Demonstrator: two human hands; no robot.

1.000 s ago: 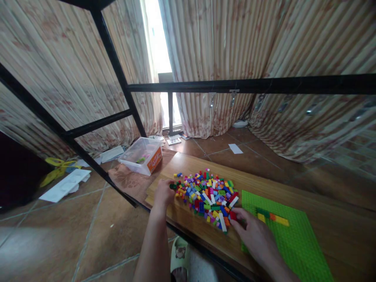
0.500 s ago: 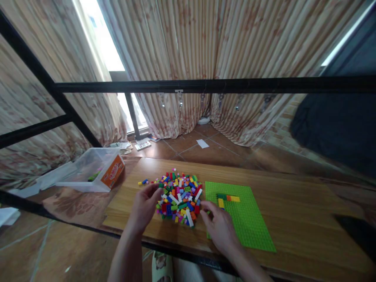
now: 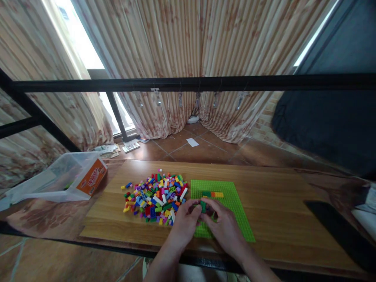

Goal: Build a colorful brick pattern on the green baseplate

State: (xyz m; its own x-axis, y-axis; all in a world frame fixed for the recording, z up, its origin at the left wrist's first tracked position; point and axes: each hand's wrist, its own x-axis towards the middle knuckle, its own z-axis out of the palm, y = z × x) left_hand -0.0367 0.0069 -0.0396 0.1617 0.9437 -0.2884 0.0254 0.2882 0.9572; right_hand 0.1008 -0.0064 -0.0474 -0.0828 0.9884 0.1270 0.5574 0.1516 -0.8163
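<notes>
The left hand (image 3: 185, 219) and the right hand (image 3: 225, 224) come together over the near part of a green plate (image 3: 233, 207), fingertips pinching a dark green brick (image 3: 203, 206) between them; whether a second piece is hidden in their grasp, I cannot tell. Just beyond the fingers, a short row of bricks (image 3: 213, 194) in green, orange and yellow sits on the plate. That row is all the building that shows, covering only a small part of the plate, so the work looks barely begun; the hands may hide more. Most bricks lie loose in a mixed pile (image 3: 158, 199) just left of the plate, on the wooden desk (image 3: 273, 211). Further left stands a clear plastic box (image 3: 88, 181) with an orange label.
</notes>
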